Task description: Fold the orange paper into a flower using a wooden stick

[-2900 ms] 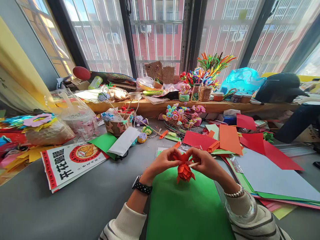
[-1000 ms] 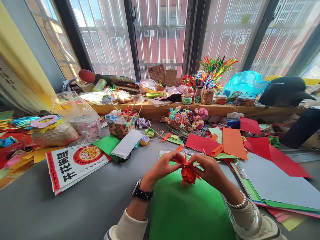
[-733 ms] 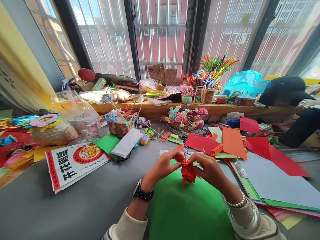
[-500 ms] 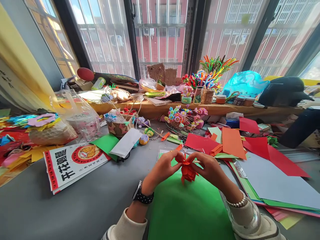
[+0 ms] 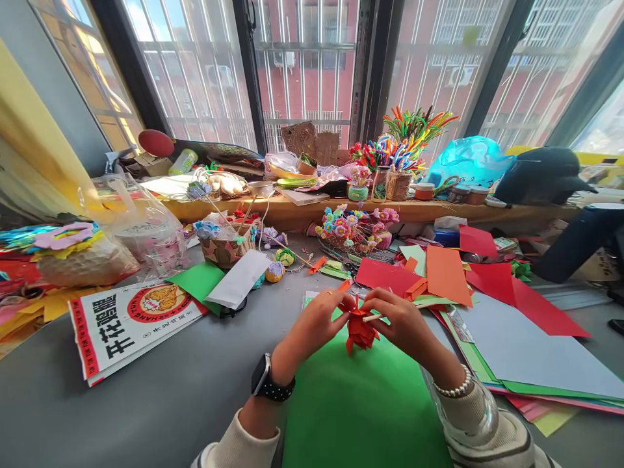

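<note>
Pinching in from the left, the left hand (image 5: pixel 316 322) is closing its fingertips on the top of a small red paper flower (image 5: pixel 361 331), and the grip is narrow, with thumb and forefinger nearly meeting on a folded petal. That flower is hanging just above a green sheet (image 5: pixel 361 409) lying on the grey tabletop (image 5: pixel 146 409), between the two hands and touching both. On its other side the right hand (image 5: pixel 402 322) is gripping the flower too, its fingers curled tight, and it is also pinching a thin wooden stick (image 5: pixel 373 318) whose tip is pointing toward the petals. The paper looks thin and springy, so too hard a squeeze is likely to crush the layered folds, and a sideways pull from either hand could tear a petal at its crease. The stick, if pressed in at a slant, might poke through the paper rather than curl it. Farther left, a printed bag (image 5: pixel 131 322) is lying flat, well apart from the hands, and to the right loose red and orange sheets (image 5: pixel 446 273) are piling up near the right wrist.
</note>
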Demonstrator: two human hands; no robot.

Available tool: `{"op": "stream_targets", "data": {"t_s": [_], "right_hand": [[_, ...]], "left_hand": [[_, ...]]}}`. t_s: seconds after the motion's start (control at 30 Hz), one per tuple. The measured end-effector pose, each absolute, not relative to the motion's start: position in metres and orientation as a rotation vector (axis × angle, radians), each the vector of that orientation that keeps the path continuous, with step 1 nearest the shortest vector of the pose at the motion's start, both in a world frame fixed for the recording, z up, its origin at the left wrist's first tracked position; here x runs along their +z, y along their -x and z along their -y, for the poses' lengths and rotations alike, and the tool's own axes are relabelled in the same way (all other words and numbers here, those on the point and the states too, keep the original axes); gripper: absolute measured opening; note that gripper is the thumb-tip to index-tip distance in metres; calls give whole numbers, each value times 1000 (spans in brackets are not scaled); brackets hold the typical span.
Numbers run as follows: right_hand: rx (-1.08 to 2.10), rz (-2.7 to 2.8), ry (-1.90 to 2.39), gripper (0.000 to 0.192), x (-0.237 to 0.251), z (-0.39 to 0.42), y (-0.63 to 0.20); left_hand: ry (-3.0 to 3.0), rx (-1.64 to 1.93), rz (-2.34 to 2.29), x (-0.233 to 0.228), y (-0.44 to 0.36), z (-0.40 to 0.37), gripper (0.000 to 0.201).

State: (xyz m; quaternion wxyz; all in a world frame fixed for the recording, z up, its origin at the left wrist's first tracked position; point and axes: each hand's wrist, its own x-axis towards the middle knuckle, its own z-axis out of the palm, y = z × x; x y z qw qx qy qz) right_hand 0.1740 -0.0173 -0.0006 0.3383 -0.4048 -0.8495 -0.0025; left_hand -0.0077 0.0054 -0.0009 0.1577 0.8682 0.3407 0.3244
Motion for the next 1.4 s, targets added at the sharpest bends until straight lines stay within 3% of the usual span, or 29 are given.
{"op": "stream_targets", "data": {"t_s": [0.43, 1.0, 1.4], "right_hand": [[-138, 2157, 1023, 15, -8, 16, -171], [-402, 2185, 1002, 30, -8, 18, -166], [-460, 2158, 1024, 25, -13, 19, -161]], "left_hand": [[-2736, 724, -1074, 11, 8, -6, 12], [-3115, 873, -1093, 6, 6, 0, 16], [-3085, 798, -1102, 13, 5, 2, 15]]}}
